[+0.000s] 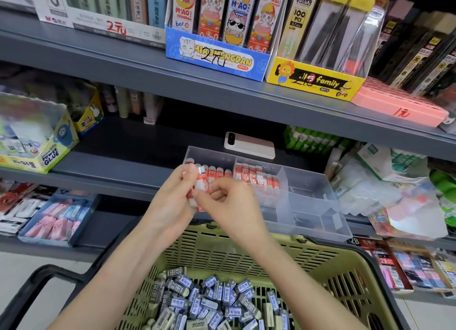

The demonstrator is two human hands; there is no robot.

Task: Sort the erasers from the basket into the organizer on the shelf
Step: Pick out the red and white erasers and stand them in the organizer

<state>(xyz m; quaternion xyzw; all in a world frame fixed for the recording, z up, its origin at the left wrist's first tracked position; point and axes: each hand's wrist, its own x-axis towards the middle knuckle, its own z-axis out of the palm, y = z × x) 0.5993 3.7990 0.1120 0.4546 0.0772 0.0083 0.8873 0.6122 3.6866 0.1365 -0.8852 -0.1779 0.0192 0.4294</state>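
Observation:
A clear plastic organizer stands on the grey shelf, with rows of red-and-white erasers in its two left compartments; its right compartments look empty. My left hand grips a small bunch of red-and-white erasers just in front of the organizer's left compartment. My right hand pinches at the same bunch from the right with curled fingers. Below, a green basket holds several blue-and-grey wrapped erasers.
A phone lies on the shelf behind the organizer. A glue box stands at the left and loose packets pile at the right. A blue tray of pink erasers sits on the lower shelf at left. The basket's black handle juts out left.

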